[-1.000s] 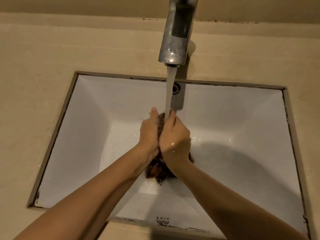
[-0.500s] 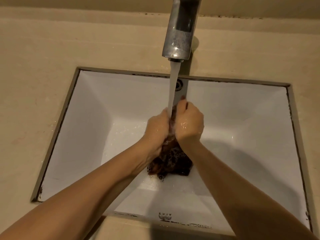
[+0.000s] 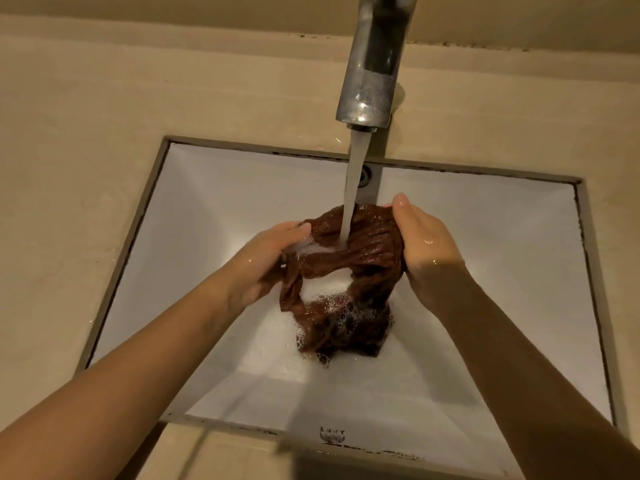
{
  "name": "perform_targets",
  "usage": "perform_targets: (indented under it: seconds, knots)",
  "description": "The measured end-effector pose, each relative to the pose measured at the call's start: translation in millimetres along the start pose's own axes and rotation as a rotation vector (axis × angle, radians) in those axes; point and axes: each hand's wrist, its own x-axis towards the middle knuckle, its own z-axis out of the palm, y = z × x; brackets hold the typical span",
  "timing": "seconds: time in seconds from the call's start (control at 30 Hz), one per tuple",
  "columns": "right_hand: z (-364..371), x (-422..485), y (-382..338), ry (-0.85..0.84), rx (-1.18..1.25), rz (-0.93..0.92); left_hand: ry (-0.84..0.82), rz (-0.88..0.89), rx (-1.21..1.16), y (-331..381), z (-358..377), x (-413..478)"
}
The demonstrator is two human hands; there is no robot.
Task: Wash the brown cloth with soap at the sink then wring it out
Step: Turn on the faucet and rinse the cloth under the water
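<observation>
The wet brown cloth point(image 3: 367, 247) is stretched between my two hands over the white sink point(image 3: 207, 209). My left hand point(image 3: 266, 258) grips its left end and my right hand point(image 3: 426, 240) grips its right end. Water from the metal tap point(image 3: 374, 64) runs onto the cloth's upper middle. The cloth's lower part hangs down in two strands to a soapy, bubbly bunch point(image 3: 346, 327) resting in the basin's bottom.
A beige counter point(image 3: 86, 133) surrounds the rectangular sink on all sides. The overflow hole point(image 3: 365, 174) sits in the back wall of the basin behind the water stream. Foam lies on the basin floor around the cloth.
My hands were pressed together rubbing the bunched cloth under the stream. They have moved apart, spreading the cloth open under the water.
</observation>
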Motion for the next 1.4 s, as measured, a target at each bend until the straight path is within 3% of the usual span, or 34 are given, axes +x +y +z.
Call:
perform_targets:
  seconds: [0.13,0.23,0.3,0.33,0.4,0.47,0.57,0.7,0.8,0.9,1.13,1.3,1.4]
  knots:
    - [0.7,0.2,-8.8,-0.093,0.307,0.114,0.110,0.176,0.081,-1.6,-4.9,-1.1]
    - [11.8,2.0,-14.0,-0.112,0.356,0.145,-0.053,0.330,-0.004,1.7,14.1,-8.2]
    - [24.9,2.5,-14.7,-0.071,0.262,0.108,-0.144,0.327,0.017,4.0,36.5,-12.1]
    - [30.6,3.8,-14.5,-0.042,0.099,-0.002,-0.148,0.325,0.017,5.9,46.3,-13.3]
    - [36.4,6.0,-14.6,0.036,-0.250,-0.226,-0.116,0.325,-0.024,9.4,59.7,-13.1]
    - [32.5,12.3,-9.8,0.076,-0.314,-0.223,-0.036,0.291,-0.108,12.0,65.0,-12.2]
    - [19.4,12.7,2.9,-0.037,-0.046,-0.023,-0.021,0.245,-0.312,14.7,65.2,-10.3]
    - [19.9,2.3,27.5,-0.243,0.049,0.153,-0.070,0.091,-0.681,24.1,61.7,-10.5]
    - [12.8,0.9,32.3,-0.429,-0.034,0.122,-0.043,0.121,-0.853,31.0,50.3,-5.9]
    - [0.8,0.4,25.5,-0.487,-0.125,-0.002,-0.018,0.153,-0.883,30.1,33.1,-0.9]
    - [5.5,-11.2,5.0,-0.254,-0.471,-0.433,-0.032,0.056,-0.653,32.5,27.0,-9.6]
    - [30.1,-21.4,3.1,-0.030,-0.492,-0.511,0.062,0.009,-0.360,22.5,52.3,-10.9]
    - [41.9,-15.0,-0.8,0.164,-0.370,-0.338,0.157,0.107,-0.350,19.5,72.5,-14.9]
